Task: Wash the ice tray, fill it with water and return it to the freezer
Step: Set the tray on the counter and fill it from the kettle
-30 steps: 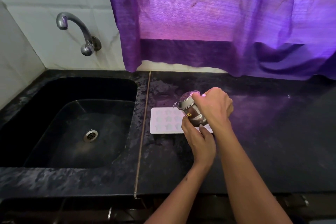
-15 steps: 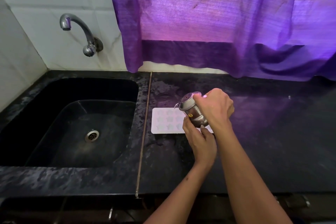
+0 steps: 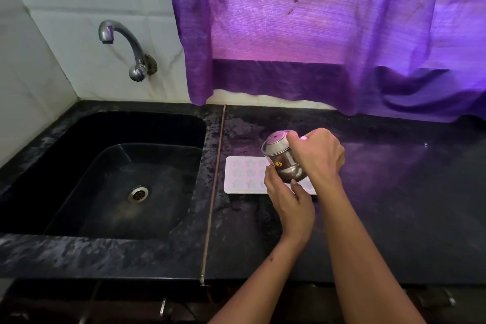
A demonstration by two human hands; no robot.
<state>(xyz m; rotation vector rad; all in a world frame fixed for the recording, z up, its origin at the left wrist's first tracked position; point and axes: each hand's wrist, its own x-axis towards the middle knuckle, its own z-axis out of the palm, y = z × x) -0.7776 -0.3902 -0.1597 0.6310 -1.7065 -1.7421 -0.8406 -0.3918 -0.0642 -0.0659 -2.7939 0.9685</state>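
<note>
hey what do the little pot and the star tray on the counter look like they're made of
Pot: most likely stainless steel, polished; it shines and mirrors the purple light. Ice tray: probably silicone or soft plastic, matte and pale, with moulded star cavities and no glare. Neither is certain from looks alone.
</note>
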